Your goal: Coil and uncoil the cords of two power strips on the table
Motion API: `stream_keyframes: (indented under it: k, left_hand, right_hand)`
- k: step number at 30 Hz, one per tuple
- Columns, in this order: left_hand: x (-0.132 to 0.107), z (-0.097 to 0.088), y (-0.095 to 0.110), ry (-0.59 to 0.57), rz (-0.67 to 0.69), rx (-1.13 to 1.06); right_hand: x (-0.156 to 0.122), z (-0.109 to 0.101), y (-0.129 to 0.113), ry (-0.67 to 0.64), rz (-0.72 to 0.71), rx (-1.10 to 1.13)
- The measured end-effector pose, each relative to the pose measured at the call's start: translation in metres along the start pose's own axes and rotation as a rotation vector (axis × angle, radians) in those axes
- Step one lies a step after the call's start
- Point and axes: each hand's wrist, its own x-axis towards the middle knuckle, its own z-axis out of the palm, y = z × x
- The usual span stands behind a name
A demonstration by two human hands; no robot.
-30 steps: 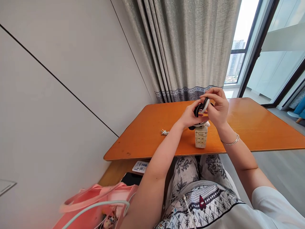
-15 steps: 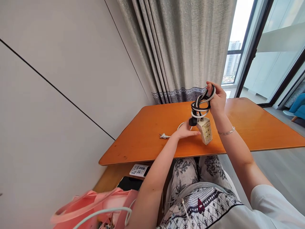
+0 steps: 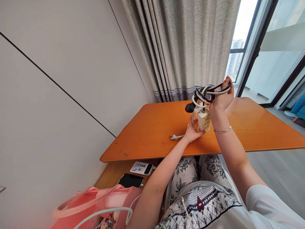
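Above the orange table (image 3: 147,127), a white power strip (image 3: 204,121) hangs upright with its sockets facing me. My left hand (image 3: 192,131) is closed around its lower part. Black and white cords (image 3: 207,94) lie tangled in loops above the strip. In my right hand (image 3: 224,97), raised at the upper right, the far end of these loops is gripped. A black plug (image 3: 190,107) dangles at the left of the tangle. On the tabletop, left of my left hand, rests a white plug (image 3: 175,137) on its cord.
Below the table's left edge are a white power bank (image 3: 141,168) and a black-screened phone (image 3: 130,180). A pink bag (image 3: 95,197) stands at the lower left. Behind the table hangs a grey curtain (image 3: 190,47); a wall borders the left side.
My right hand has pulled the cord loops up and to the right, stretching them out. My left hand has moved right and taken hold of the power strip. The white plug has slid right.
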Motion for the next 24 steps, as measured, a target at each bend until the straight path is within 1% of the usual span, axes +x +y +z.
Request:
stream_keyframes:
  k: [3, 5, 7, 9, 12, 16, 18, 21, 22, 24]
  left_hand:
    - [0.005, 0.004, 0.000, 0.014, -0.012, -0.030]
    - [0.008, 0.003, 0.000, 0.009, -0.017, -0.055]
    - [0.008, -0.002, 0.001, 0.020, 0.001, -0.055]
    - [0.006, -0.012, 0.004, 0.059, 0.007, 0.003]
    - [-0.002, -0.034, 0.013, 0.112, -0.035, 0.136]
    - [-0.015, -0.062, 0.021, 0.214, -0.107, 0.255]
    - [-0.021, -0.072, 0.020, 0.271, -0.171, 0.320]
    - [-0.030, -0.082, 0.014, 0.349, -0.295, 0.403]
    - [-0.033, -0.085, 0.013, 0.367, -0.339, 0.432]
    - [-0.040, -0.090, 0.013, 0.384, -0.426, 0.512]
  right_hand:
    - [0.004, -0.006, -0.001, -0.001, 0.022, -0.047]
    - [0.008, -0.012, -0.001, 0.043, 0.054, -0.034]
    - [0.012, -0.017, 0.002, 0.097, 0.098, 0.017]
    - [0.016, -0.022, 0.008, 0.131, 0.152, 0.077]
    - [0.015, -0.026, 0.023, 0.166, 0.261, 0.140]
    - [0.001, -0.025, 0.046, 0.167, 0.470, 0.108]
    - [-0.011, -0.022, 0.056, 0.123, 0.574, 0.047]
    - [-0.033, -0.018, 0.069, -0.048, 0.699, -0.142]
    - [-0.041, -0.017, 0.073, -0.109, 0.729, -0.205]
    - [-0.055, -0.018, 0.080, -0.191, 0.777, -0.295]
